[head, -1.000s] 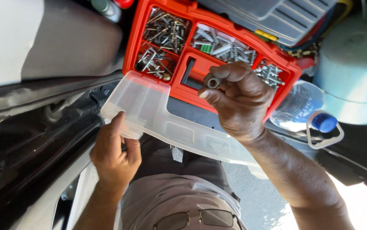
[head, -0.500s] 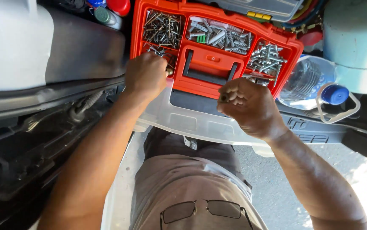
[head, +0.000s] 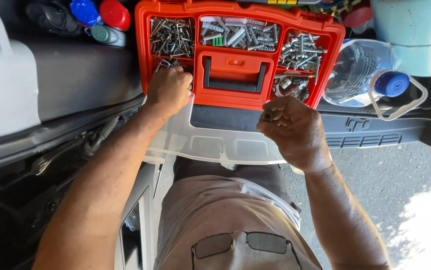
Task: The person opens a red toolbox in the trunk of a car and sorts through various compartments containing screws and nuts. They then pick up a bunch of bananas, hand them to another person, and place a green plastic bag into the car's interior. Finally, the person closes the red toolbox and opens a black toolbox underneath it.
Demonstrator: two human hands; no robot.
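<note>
An orange organiser case [head: 235, 77] lies open ahead of me, its compartments full of screws, bolts and wall plugs. Its clear lid [head: 210, 142] hangs down toward me. My left hand [head: 168, 90] reaches into the lower left compartment, fingers curled among the screws; what it grips is hidden. My right hand [head: 290, 127] hovers in front of the case's lower right corner, closed around a small dark cylindrical metal piece [head: 266, 115] whose end pokes out between thumb and fingers.
A clear water bottle with a blue cap [head: 363, 80] lies right of the case. A pale blue container [head: 415, 35] stands at the far right. Red, blue and green caps [head: 100, 15] sit at the upper left beside a grey vehicle panel [head: 65, 85]. Glasses [head: 240, 242] hang on my shirt.
My left hand let go of the clear lid's edge and moved up into the lower left compartment. My right hand dropped back from the case, still holding the small metal piece.
</note>
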